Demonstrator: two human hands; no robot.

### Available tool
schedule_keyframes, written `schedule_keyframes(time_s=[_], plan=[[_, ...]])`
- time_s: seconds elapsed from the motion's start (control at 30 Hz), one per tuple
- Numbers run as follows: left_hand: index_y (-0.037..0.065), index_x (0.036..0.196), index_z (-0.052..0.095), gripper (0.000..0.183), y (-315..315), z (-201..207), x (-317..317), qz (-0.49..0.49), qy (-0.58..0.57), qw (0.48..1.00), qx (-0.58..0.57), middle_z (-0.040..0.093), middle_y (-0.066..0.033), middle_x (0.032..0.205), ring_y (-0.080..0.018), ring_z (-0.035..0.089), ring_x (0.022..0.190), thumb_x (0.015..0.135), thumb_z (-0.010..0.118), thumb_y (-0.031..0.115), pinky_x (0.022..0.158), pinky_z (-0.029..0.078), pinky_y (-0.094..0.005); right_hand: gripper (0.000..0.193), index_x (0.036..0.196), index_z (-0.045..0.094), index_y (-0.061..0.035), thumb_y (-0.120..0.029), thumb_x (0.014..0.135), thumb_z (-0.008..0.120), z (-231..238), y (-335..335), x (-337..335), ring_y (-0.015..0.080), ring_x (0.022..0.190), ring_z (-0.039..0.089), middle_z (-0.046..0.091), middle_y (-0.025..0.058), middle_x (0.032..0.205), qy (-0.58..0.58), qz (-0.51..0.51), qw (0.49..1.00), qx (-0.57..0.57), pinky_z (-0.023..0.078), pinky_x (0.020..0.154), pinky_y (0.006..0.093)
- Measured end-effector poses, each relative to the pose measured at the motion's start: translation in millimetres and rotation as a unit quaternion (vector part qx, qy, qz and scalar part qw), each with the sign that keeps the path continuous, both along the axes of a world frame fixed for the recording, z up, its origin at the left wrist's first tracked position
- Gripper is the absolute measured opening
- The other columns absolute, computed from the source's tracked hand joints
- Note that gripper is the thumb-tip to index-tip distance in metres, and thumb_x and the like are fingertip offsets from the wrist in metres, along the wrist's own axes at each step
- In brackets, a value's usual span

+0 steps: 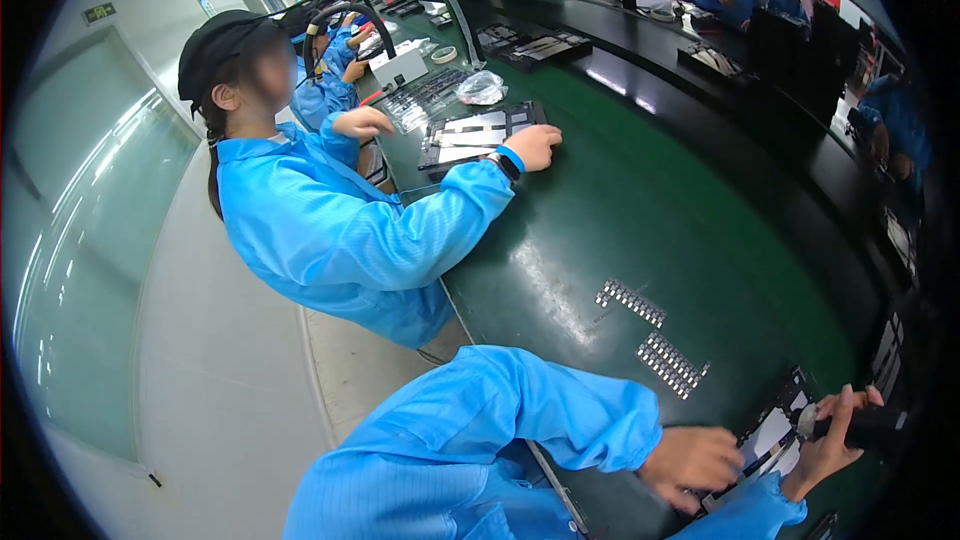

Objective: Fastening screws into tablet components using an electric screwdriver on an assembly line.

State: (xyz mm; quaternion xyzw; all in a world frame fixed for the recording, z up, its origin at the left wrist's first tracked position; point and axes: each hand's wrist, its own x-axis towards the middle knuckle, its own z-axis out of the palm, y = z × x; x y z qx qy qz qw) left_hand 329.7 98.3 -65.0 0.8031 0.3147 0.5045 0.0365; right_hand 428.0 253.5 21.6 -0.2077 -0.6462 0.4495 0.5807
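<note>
At the lower right, a flat dark device casing with white and silver panels inside lies on the green table. My left hand is at its near left edge, slightly blurred, thumb apart from the fingers; nothing shows in it. Over the casing's far right side, my right hand has its fingers around a black cylindrical tool with a pale end above the panels. Part of the casing is hidden by my hands and right sleeve. Left of it lie two strips of small dark-and-silver parts, one beyond the other.
A co-worker in a blue smock sits to my left, hands at a similar casing. Beyond are a clear plastic bag, a tape roll and a white box. A black raised ledge runs along the table's far side.
</note>
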Motion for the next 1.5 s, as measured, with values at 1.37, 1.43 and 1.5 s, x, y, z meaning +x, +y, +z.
schedule_keyframes(time_s=[1.37,1.43,1.5], plan=[[-0.006,0.124,0.043,0.088,301,47,44,0.199,0.344,0.898,-0.192,0.043,-0.0251,0.128,-0.0362,0.038,0.123,0.06,0.077,0.043,0.104,0.029,-0.0421,0.027,0.082,0.055,-0.0026,-0.014,0.07,0.076,-23,-80,107,0.008,0.057,0.054,0.058,0.0025,0.07,-0.086,0.028,0.985,-0.145,0.041,0.049,0.0247],[-0.008,0.119,0.047,0.091,317,57,40,0.21,0.371,0.884,-0.191,0.048,-0.0278,0.122,-0.0373,0.045,0.117,0.053,0.08,0.045,0.1,0.034,-0.0397,0.028,0.087,0.051,-0.0016,-0.008,0.07,0.071,-27,-81,105,0.0115,0.052,0.053,0.056,0.0063,0.063,-0.081,0.027,0.992,-0.09,0.038,0.046,0.0262],[-0.009,0.114,0.051,0.09,329,72,41,0.203,0.414,0.843,-0.277,0.055,-0.0273,0.111,-0.0377,0.054,0.105,0.049,0.081,0.046,0.094,0.041,-0.0387,0.03,0.093,0.046,0.0,-0.001,0.071,0.066,-27,-78,108,0.0138,0.048,0.051,0.053,0.0097,0.057,-0.028,0.051,0.997,-0.054,0.035,0.044,0.0274]])
